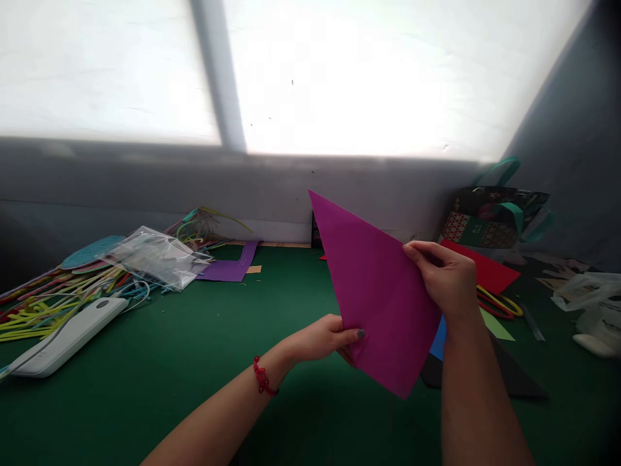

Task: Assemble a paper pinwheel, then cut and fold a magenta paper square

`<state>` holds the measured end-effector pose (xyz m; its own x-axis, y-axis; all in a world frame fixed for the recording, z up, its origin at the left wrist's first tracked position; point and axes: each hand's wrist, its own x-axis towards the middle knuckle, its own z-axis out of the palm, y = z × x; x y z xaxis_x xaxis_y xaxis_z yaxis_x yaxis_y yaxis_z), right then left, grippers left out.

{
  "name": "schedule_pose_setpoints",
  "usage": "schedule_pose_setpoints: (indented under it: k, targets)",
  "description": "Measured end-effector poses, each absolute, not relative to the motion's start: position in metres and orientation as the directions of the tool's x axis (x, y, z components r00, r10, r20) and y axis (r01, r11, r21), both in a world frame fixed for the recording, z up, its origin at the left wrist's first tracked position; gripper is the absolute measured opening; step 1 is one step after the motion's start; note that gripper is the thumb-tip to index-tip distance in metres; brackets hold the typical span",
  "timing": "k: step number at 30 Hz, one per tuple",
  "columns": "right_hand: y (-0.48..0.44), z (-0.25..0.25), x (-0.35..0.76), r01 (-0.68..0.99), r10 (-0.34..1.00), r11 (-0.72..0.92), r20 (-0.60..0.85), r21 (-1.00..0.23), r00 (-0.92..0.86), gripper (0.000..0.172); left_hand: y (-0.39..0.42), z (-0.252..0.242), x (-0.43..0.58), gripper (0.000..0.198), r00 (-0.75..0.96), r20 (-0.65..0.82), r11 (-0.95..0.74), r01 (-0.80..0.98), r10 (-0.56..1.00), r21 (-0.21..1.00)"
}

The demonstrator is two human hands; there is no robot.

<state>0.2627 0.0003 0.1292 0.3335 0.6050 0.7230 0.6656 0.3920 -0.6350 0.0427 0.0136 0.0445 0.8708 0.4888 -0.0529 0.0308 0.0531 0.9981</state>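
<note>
A magenta sheet of paper is held up tilted above the green table, one corner pointing up and to the left. My left hand grips its lower left edge, thumb on the near face and fingers behind. With thumb and forefinger, my right hand pinches the upper right edge. Partly behind the sheet and my right arm lie a blue sheet, a black sheet and a light green piece of paper.
Scissors with red and yellow handles and a red sheet lie at right, before a patterned bag. Plastic bags sit far right. At left are a white power strip, pipe cleaners, clear packaging and purple paper.
</note>
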Motion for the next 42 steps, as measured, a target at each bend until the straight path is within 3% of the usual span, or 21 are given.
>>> schedule_pose_setpoints:
  k: [7,11,16,19,24,27,32,36,39,42]
  targets:
    - [0.004,0.126,0.265,0.682,0.574,0.388,0.741,-0.620,0.348,0.020,0.013,0.045,0.042,0.039,0.885,-0.102,0.105,0.061,0.453,0.993]
    - [0.005,0.126,0.264,0.691,0.565,0.383,0.747,-0.614,0.351,0.020,0.018,0.036,0.043,0.040,0.871,-0.085,0.036,0.078,0.483,0.996]
    - [-0.003,0.134,0.259,0.770,0.412,0.408,0.852,-0.491,0.324,0.015,0.028,0.025,0.026,0.047,0.737,-0.007,-0.066,0.071,0.676,0.995]
    - [-0.011,0.131,0.249,0.848,0.322,0.435,0.932,-0.303,0.167,0.009,0.030,0.026,0.001,0.052,0.606,-0.045,0.066,-0.013,0.794,0.998]
    - [-0.027,0.090,0.223,0.823,0.416,0.563,0.887,-0.080,-0.199,0.027,0.022,0.030,-0.044,0.054,0.505,-0.112,0.277,-0.266,0.856,0.923]
    - [-0.038,0.056,0.210,0.766,0.461,0.642,0.816,-0.037,-0.348,0.034,0.018,0.029,-0.066,0.054,0.494,-0.167,0.372,-0.352,0.853,0.859]
    - [-0.051,0.018,0.198,0.708,0.493,0.703,0.763,-0.067,-0.417,0.025,0.020,0.031,-0.095,0.053,0.617,-0.270,0.466,-0.181,0.740,0.866]
    - [-0.051,0.002,0.192,0.678,0.588,0.722,0.641,-0.139,-0.494,0.020,0.025,0.026,-0.109,0.042,0.638,-0.300,0.350,0.051,0.709,0.936]
    - [-0.046,-0.004,0.192,0.657,0.627,0.727,0.585,-0.201,-0.515,0.019,0.028,0.019,-0.112,0.042,0.666,-0.390,0.281,0.271,0.636,0.921]
    - [-0.042,-0.006,0.197,0.648,0.657,0.717,0.558,-0.255,-0.507,0.017,0.029,0.015,-0.106,0.040,0.675,-0.414,0.221,0.357,0.611,0.908]
